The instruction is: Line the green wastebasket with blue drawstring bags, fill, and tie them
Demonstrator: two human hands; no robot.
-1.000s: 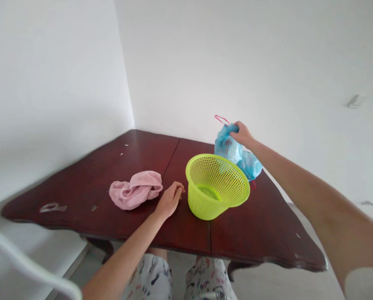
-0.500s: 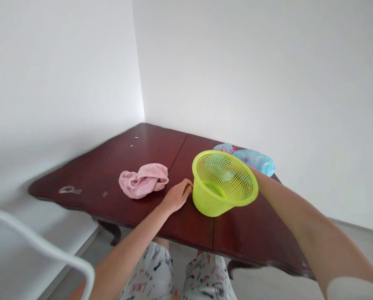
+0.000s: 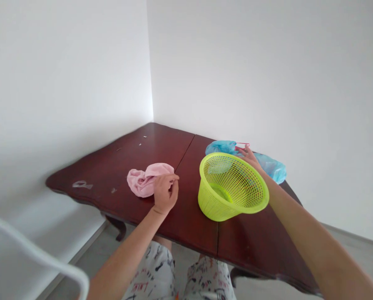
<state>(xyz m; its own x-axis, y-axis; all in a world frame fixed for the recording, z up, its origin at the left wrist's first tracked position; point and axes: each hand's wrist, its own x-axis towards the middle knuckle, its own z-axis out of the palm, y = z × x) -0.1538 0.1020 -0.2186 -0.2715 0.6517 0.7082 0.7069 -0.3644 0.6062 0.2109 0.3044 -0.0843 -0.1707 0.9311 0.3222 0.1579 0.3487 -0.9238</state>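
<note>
A lime-green mesh basket (image 3: pixel 233 187) stands upright on a dark wooden table (image 3: pixel 136 150). Behind it lies a blue plastic bag (image 3: pixel 269 164) with a red drawstring. My right hand (image 3: pixel 249 156) reaches past the basket's far rim, its fingers spread beside the bag's drawstring, holding nothing. My left hand (image 3: pixel 164 191) hovers at the right edge of a crumpled pink cloth (image 3: pixel 144 181), with its fingers curled and pinched together on or just above the fabric.
The table fits into a corner between two white walls. A white chair back (image 3: pixel 33 258) curves across the lower left. My patterned trousers show below the table's front edge.
The blue bag has been lowered onto the table behind the basket and let go. My left hand has moved left from the basket's side to the pink cloth.
</note>
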